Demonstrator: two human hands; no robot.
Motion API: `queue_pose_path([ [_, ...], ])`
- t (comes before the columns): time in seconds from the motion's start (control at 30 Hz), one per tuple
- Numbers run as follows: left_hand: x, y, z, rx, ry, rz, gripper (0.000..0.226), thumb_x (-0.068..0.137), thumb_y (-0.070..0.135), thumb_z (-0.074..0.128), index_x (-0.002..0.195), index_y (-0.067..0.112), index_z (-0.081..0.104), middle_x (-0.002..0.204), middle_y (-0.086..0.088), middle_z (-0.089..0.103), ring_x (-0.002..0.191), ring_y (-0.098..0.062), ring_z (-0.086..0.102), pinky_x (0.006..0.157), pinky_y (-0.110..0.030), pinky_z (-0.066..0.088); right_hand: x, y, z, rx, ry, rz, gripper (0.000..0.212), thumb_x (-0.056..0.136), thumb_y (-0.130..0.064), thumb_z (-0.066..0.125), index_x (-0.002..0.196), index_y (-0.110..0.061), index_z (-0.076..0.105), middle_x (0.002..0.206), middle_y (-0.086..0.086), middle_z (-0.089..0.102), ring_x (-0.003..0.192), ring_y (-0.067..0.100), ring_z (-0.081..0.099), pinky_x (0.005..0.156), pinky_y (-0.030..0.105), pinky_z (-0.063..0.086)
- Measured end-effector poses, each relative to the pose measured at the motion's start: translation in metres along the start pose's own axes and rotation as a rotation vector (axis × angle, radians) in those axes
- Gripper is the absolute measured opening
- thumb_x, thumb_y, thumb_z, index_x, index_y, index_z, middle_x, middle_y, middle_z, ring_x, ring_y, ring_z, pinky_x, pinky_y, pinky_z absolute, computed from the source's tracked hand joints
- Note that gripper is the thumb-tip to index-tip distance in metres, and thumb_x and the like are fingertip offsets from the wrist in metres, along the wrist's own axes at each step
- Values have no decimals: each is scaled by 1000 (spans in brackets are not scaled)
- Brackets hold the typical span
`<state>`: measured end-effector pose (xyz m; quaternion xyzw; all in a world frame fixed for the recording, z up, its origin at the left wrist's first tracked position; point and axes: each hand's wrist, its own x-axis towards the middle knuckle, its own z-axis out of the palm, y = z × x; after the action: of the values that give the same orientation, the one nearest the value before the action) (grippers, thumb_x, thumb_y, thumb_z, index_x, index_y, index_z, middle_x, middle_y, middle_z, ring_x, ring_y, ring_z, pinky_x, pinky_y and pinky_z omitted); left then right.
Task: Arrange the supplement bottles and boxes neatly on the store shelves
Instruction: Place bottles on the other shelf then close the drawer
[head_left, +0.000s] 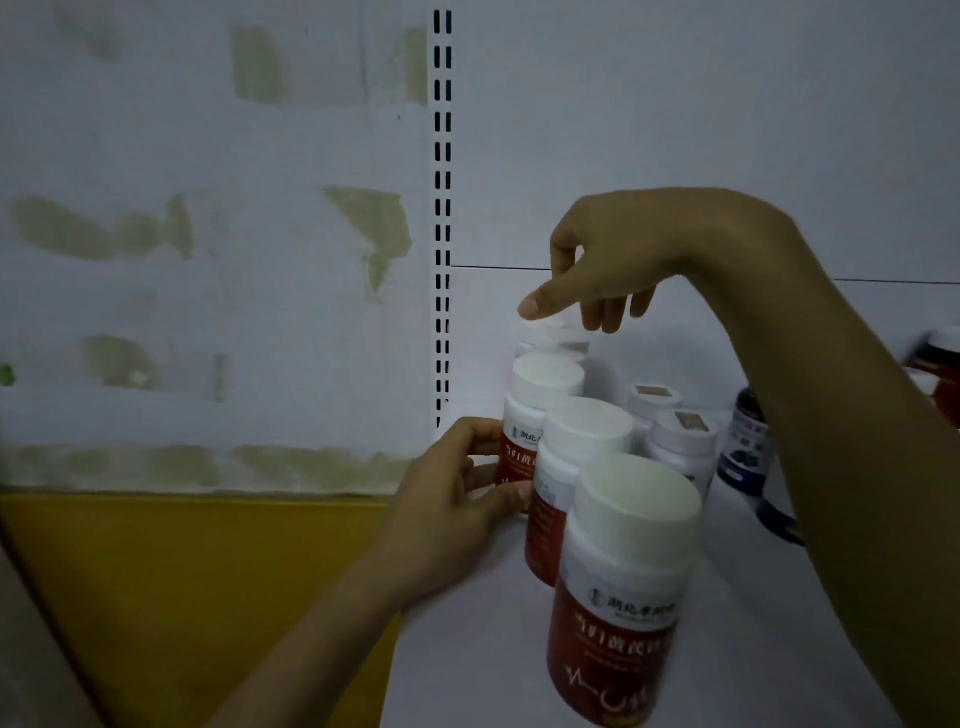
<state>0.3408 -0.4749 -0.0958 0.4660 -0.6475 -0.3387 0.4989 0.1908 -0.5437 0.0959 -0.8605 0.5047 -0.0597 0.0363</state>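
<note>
Fingers (483, 470) of the left hand (447, 512) curled against the side of the third red-labelled bottle (535, 415) in a row, the grip pressed to its label from the side away from the other bottles, thumb low and fingertips higher; whether it truly clasped the bottle or only steadied it could not be told. The right hand (618, 260) hung above the far end of that row, wrist bent down, its grip loose and spread, index finger (545, 301) stretched toward the white cap of the rearmost bottle (556, 338), which was blurred; contact could not be confirmed.

Taking the left-held bottle as the landmark: just in front of it stood a second red bottle (576, 483), and nearest the camera a front red bottle (623, 587), all white-capped, upright and closed, contents hidden. Beyond the landmark, toward the right forearm, stood two white bottles (680, 441) with small square stickers on their caps, one behind the other. Further that way, a dark blue-labelled bottle (743, 441) was partly hidden by the right forearm, which crossed the frame diagonally from the lower corner.

All rested on the white shelf (467, 649). Behind the landmark rose a slotted upright (442, 208), and on its other side a white back panel (208, 156) with greenish patches above a yellow strip (182, 571).
</note>
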Motion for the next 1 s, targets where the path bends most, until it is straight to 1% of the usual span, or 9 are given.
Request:
queue_pose_path([
  [0.17, 1, 0, 1, 84, -72, 10, 29, 84, 20, 68, 110, 26, 56, 116, 11, 64, 110, -12, 62, 95, -41, 52, 16, 5, 21, -60, -92, 111, 55, 73, -60, 70, 82, -7, 54, 76, 11, 73, 66, 23, 72, 71, 39, 60],
  [0.3, 3, 3, 1, 135, -45, 15, 27, 82, 23, 69, 105, 28, 57, 112, 12, 64, 105, -9, 64, 93, -36, 53, 24, 2, 32, -87, -115, 113, 54, 71, -60, 72, 78, -8, 57, 73, 10, 71, 62, 22, 72, 69, 37, 60],
  [0.5, 2, 2, 3, 218, -8, 118, 41, 80, 30, 72, 120, 32, 61, 107, 22, 67, 98, 8, 62, 87, -18, 50, 23, -3, 31, -78, -35, 40, 44, 75, -45, 76, 89, -5, 62, 80, 9, 71, 63, 23, 72, 54, 25, 56],
  [0.6, -2, 5, 1, 92, 69, 102, 49, 74, 44, 69, 120, 32, 57, 108, 20, 65, 97, 5, 62, 81, -16, 51, 16, -5, 21, 16, 91, -35, 38, 79, -40, 74, 87, -5, 60, 83, 9, 69, 68, 23, 72, 53, 23, 56],
  [0.67, -8, 10, 1, -31, 232, 80, 54, 66, 55, 61, 115, 33, 56, 110, 18, 62, 97, 6, 60, 73, -10, 50, 13, -6, 16, 98, 150, -104, 34, 81, -38, 72, 84, -9, 56, 84, 7, 68, 71, 21, 71, 55, 23, 55],
  [0.77, -12, 17, -3, -175, 465, 44, 56, 68, 53, 56, 121, 34, 50, 120, 16, 56, 105, 5, 56, 72, -11, 48, 9, -9, 11, 269, 165, -203, 32, 79, -35, 72, 86, -7, 59, 85, 4, 69, 72, 16, 70, 59, 23, 57],
  [0.87, -15, 23, -13, -343, 412, 30, 61, 69, 56, 53, 125, 33, 48, 120, 6, 62, 107, -12, 62, 80, -21, 50, 4, -15, 8, 463, 117, -313, 26, 78, -27, 73, 88, -6, 60, 91, 2, 70, 79, 14, 71, 62, 22, 58],
  [0.93, -18, 30, -18, -472, 319, 42, 56, 70, 50, 56, 122, 29, 50, 109, -1, 70, 92, -20, 70, 72, -27, 56, -2, -16, 6, 597, 90, -385, 23, 76, -20, 73, 91, -7, 61, 96, 3, 71, 86, 15, 71, 65, 24, 58],
  [1.0, -22, 37, -23, -495, 361, 99, 54, 70, 39, 63, 120, 26, 51, 104, -2, 71, 83, -23, 72, 64, -25, 55, -5, -19, 5, 691, 66, -449, 30, 70, -23, 73, 97, -13, 62, 99, 0, 71, 89, 16, 70, 66, 25, 58],
])
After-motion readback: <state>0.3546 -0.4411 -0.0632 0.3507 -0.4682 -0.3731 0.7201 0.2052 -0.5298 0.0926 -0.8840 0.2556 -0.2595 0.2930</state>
